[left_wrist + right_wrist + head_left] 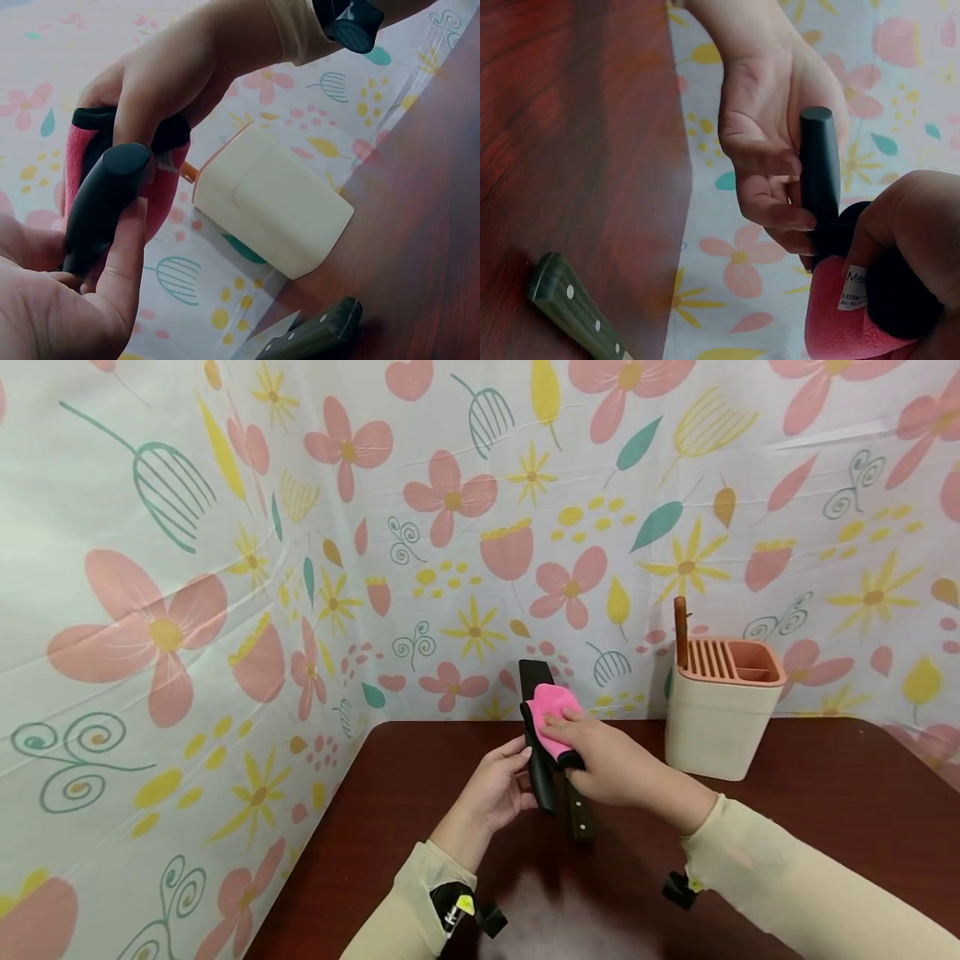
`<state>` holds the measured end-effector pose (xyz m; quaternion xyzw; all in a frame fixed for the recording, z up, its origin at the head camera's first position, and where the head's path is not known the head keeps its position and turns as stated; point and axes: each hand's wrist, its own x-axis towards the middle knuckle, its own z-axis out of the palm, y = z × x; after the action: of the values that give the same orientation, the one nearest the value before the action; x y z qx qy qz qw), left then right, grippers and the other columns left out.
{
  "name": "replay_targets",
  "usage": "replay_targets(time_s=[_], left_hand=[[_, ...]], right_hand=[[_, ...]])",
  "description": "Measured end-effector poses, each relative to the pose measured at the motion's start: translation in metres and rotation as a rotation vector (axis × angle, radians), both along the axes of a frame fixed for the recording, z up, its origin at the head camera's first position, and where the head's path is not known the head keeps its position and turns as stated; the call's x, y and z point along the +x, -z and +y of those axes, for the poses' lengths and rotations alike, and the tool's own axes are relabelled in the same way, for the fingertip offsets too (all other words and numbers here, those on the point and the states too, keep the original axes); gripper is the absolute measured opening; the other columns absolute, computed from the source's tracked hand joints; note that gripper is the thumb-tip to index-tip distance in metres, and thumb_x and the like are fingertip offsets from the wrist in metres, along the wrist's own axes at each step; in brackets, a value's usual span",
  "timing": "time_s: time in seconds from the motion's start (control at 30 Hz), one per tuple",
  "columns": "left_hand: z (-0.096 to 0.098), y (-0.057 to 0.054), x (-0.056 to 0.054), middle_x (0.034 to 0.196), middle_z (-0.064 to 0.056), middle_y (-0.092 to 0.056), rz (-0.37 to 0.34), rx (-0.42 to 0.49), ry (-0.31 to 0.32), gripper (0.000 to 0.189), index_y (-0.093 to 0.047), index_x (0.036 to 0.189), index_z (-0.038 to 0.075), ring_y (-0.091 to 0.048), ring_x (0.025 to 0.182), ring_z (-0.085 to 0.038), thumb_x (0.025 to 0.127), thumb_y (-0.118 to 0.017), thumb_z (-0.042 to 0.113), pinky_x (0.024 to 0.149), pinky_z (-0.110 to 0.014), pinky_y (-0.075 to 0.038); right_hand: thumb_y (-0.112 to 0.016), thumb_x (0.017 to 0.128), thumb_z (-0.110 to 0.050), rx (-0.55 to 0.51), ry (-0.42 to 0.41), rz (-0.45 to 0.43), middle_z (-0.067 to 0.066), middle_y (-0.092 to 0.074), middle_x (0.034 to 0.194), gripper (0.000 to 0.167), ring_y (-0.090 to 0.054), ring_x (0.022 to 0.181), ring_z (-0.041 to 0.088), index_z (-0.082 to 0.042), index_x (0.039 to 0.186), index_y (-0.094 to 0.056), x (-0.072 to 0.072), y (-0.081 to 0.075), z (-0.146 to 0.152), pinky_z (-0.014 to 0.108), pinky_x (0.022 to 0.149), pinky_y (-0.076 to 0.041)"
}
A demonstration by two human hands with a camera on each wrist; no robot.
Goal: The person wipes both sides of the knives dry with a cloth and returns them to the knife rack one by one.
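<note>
My left hand point(491, 789) grips a black knife point(542, 781) by its handle, with the broad dark blade pointing up and away. In the right wrist view, its fingers curl round the handle point(820, 161). My right hand point(611, 760) holds a pink cloth point(557, 706) with black edging, folded over the blade. Cloth and fingers hide most of the blade; only its squared end shows above. A white label hangs from the cloth in the right wrist view. Below my hands, a second knife point(580, 820) with a riveted dark handle lies on the table.
A cream knife holder point(716, 727) with a salmon slotted top stands at the back right of the dark red table point(825, 827). A brown handle point(681, 635) sticks up from its left side. Flower-printed sheeting point(450, 568) hangs behind and to the left.
</note>
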<state>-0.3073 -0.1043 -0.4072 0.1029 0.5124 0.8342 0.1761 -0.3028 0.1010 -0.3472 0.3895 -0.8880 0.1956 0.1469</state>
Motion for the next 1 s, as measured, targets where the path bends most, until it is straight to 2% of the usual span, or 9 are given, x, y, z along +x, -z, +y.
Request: replay_targets(time_s=[0.17,0.43,0.77,1.0], left_hand=[[0.0,0.0,-0.001,0.102,0.002,-0.075,-0.018,-0.002,0.002,0.043,-0.047,0.153,0.013,-0.073,0.082,-0.012,0.111,-0.043,0.016,0.061,-0.034,-0.06],[-0.001,-0.001,-0.001,0.104,0.001,-0.074,-0.044,0.004,-0.006,0.045,-0.045,0.155,0.012,-0.073,0.084,-0.015,0.11,-0.042,0.015,0.063,-0.036,-0.062],[-0.002,-0.003,-0.001,0.11,0.004,-0.072,-0.066,0.002,-0.021,0.045,-0.046,0.154,0.011,-0.073,0.087,-0.014,0.11,-0.041,0.011,0.065,-0.036,-0.063],[-0.005,-0.002,-0.003,0.101,0.004,-0.073,-0.061,0.013,-0.021,0.039,-0.052,0.147,0.007,-0.073,0.084,-0.013,0.109,-0.04,0.009,0.067,-0.036,-0.063]], right_hand=[[-0.067,0.085,-0.002,0.071,-0.007,0.02,0.015,-0.061,0.146,0.058,-0.051,0.141,0.041,-0.003,0.143,-0.06,0.009,-0.005,0.001,0.057,0.11,-0.047],[-0.068,0.084,-0.003,0.152,-0.021,-0.008,0.013,-0.058,0.15,0.059,-0.05,0.143,0.039,-0.005,0.143,-0.06,0.023,-0.012,0.001,0.054,0.112,-0.047],[-0.066,0.082,-0.002,0.192,-0.025,-0.058,0.01,-0.058,0.15,0.061,-0.048,0.146,0.039,-0.008,0.143,-0.061,0.042,-0.02,0.005,0.056,0.111,-0.047],[-0.068,0.083,-0.003,0.212,-0.063,-0.071,0.008,-0.058,0.151,0.059,-0.046,0.147,0.036,-0.01,0.142,-0.062,0.055,-0.023,0.009,0.054,0.113,-0.046]])
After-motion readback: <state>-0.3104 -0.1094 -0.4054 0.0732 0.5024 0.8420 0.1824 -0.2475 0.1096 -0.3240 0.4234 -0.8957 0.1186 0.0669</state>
